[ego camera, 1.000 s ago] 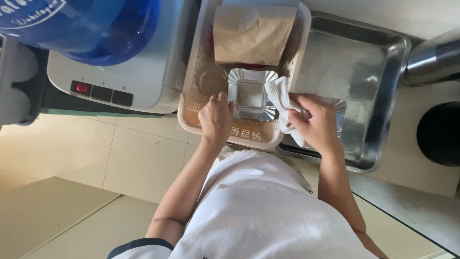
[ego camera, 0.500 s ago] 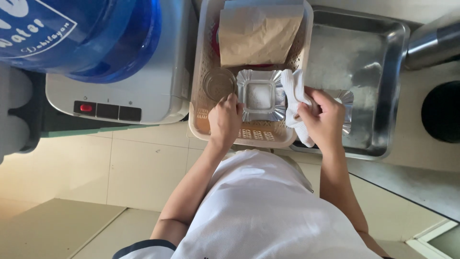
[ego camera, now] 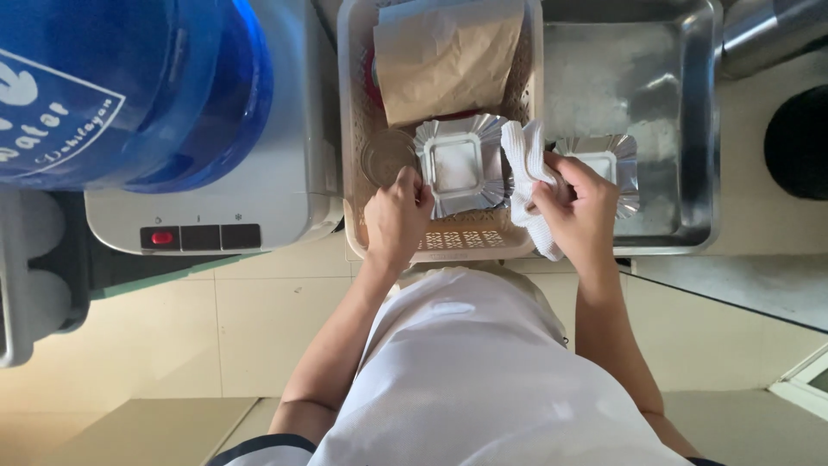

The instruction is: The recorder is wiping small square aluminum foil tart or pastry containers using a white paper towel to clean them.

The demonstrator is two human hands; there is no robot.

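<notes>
My left hand [ego camera: 397, 216] grips the near left edge of a shiny square foil tray [ego camera: 460, 164] that lies in a beige plastic basket [ego camera: 352, 129]. My right hand [ego camera: 580, 203] is closed on a white cloth [ego camera: 524, 164], which drapes over the foil tray's right side. A second foil tray [ego camera: 604, 160] sits in the steel sink [ego camera: 690, 129], partly hidden behind my right hand. A brown paper bag [ego camera: 448, 60] and a round clear lid [ego camera: 385, 155] also lie in the basket.
A water dispenser [ego camera: 224, 198] with a big blue bottle [ego camera: 121, 86] stands left of the basket. A metal pot [ego camera: 772, 30] and a dark round object [ego camera: 798, 142] are at the right. Pale tiled floor lies below.
My left hand stays on the foil tray's edge. My right hand has brought the white cloth up over the tray's right side. The camera view has shifted slightly.
</notes>
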